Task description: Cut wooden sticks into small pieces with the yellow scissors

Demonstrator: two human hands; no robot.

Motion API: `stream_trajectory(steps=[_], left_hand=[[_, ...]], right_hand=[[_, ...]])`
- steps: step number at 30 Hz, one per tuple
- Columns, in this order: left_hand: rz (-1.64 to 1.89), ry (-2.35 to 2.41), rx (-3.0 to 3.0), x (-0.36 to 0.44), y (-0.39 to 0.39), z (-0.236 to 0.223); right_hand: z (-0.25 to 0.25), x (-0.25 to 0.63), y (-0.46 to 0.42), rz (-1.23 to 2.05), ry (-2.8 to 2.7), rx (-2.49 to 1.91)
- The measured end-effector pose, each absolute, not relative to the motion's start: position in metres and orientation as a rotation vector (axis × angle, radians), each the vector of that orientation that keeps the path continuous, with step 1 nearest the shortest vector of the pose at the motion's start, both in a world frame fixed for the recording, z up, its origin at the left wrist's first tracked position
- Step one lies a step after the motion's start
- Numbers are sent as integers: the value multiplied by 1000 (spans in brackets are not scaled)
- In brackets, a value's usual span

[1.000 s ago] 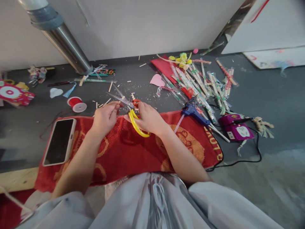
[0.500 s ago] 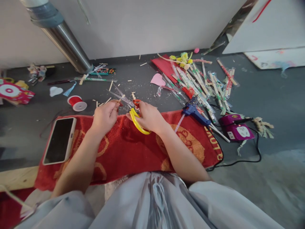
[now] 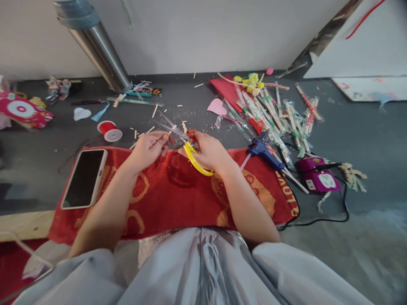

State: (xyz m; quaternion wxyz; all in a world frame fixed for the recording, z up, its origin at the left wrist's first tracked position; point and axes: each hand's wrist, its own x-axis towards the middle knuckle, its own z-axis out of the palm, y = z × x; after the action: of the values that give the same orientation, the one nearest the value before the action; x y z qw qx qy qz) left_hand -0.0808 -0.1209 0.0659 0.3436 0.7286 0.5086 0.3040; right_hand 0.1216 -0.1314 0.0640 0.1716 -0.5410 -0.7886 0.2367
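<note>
My left hand (image 3: 149, 149) pinches a short pale wooden stick (image 3: 172, 129) between thumb and fingertips. Its tip lies close to the scissor blades; whether they touch it I cannot tell. In my right hand (image 3: 210, 151) are scissors (image 3: 192, 156) with one yellow and one orange handle loop, their blades parted and pointing up and to the left. Both hands hover at the far edge of a red towel (image 3: 178, 199). Cut stick pieces (image 3: 155, 111) and pale crumbs are scattered on the grey table just beyond them.
A phone (image 3: 84, 179) lies on the towel's left, near a red thread spool (image 3: 110, 131). To the right are a blue glue gun (image 3: 265, 153), a purple box (image 3: 318, 174) with a black cable, and wrapped chopsticks (image 3: 267, 111). A steel cylinder (image 3: 106, 59) stands behind.
The view has shifted, so the table things sit further right in the picture. Some left-hand fingers look more stretched out now. Both hands keep their hold on the stick and the scissors.
</note>
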Motion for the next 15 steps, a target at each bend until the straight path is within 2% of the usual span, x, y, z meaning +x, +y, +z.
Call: stream_trajectory(steps=[8, 15], left_hand=[[697, 1358, 1911, -88, -115, 66], [705, 1479, 2158, -88, -113, 58]], right_hand=[[75, 109, -141, 695, -2202, -1779], [79, 97, -150, 760, -2163, -1933]])
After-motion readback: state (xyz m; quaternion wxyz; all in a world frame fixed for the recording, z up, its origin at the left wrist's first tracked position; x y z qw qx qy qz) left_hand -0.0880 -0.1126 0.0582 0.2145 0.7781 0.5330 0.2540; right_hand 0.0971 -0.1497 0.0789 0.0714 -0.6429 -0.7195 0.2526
